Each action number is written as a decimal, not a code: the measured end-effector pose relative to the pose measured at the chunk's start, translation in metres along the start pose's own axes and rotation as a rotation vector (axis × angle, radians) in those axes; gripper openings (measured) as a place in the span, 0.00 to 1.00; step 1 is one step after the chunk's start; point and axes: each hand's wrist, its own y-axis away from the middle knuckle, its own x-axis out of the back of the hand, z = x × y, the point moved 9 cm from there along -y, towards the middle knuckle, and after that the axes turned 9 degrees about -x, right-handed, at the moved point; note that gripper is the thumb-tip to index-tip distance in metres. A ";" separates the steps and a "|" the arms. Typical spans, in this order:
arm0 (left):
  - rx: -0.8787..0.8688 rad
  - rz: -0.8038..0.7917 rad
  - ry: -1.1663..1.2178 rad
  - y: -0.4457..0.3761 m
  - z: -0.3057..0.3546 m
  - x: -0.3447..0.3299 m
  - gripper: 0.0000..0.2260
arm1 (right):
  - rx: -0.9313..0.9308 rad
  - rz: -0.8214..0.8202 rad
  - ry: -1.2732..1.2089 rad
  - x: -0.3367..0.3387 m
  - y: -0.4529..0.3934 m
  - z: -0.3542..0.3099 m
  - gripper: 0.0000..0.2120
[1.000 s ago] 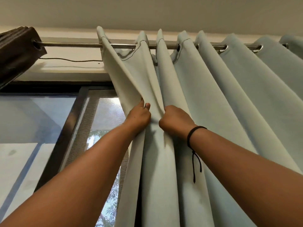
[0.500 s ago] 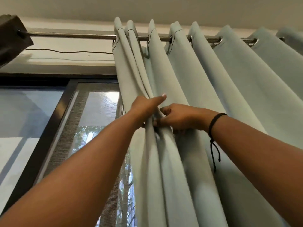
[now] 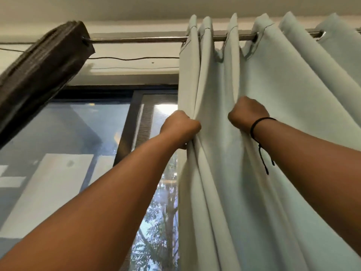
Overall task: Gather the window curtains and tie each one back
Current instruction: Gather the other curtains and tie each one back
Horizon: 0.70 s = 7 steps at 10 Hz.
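Up high, seen from below: pale grey-green curtain [image 3: 273, 133] hanging by metal rings from a steel rod [image 3: 136, 39] just under the ceiling, filling the right half of the view in deep vertical folds. Left hand [image 3: 180, 127] clenched around the curtain's leading edge, fingers curled tight into the bunched cloth, the first two folds pressed together beside it. Right hand [image 3: 248, 112] a little higher and near the left, one fold between them, fist buried in the fabric with knuckles turned away; fingertips hidden in the cloth, yet clearly gripping a pleat. Black cord bracelet [image 3: 260, 126] around the right wrist, loose ends dangling. Both bare forearms reaching up from the bottom corners. On the rod's left end, a dark brown curtain [image 3: 39, 71] already bunched and slanting off to the lower left. Between the two curtains, a dark-framed window [image 3: 125, 132], mesh screen panel beside the glass, tree leaves visible outside below.
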 end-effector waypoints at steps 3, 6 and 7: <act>0.008 0.190 0.111 0.002 -0.050 0.078 0.21 | 0.178 -0.214 -0.189 -0.051 0.036 -0.172 0.16; -0.038 0.115 0.514 0.004 -0.008 0.045 0.06 | 0.178 -0.668 -0.396 -0.052 0.062 -0.129 0.11; -0.089 0.011 0.343 -0.001 0.005 0.009 0.20 | 0.112 -0.827 -0.357 -0.041 0.052 -0.073 0.21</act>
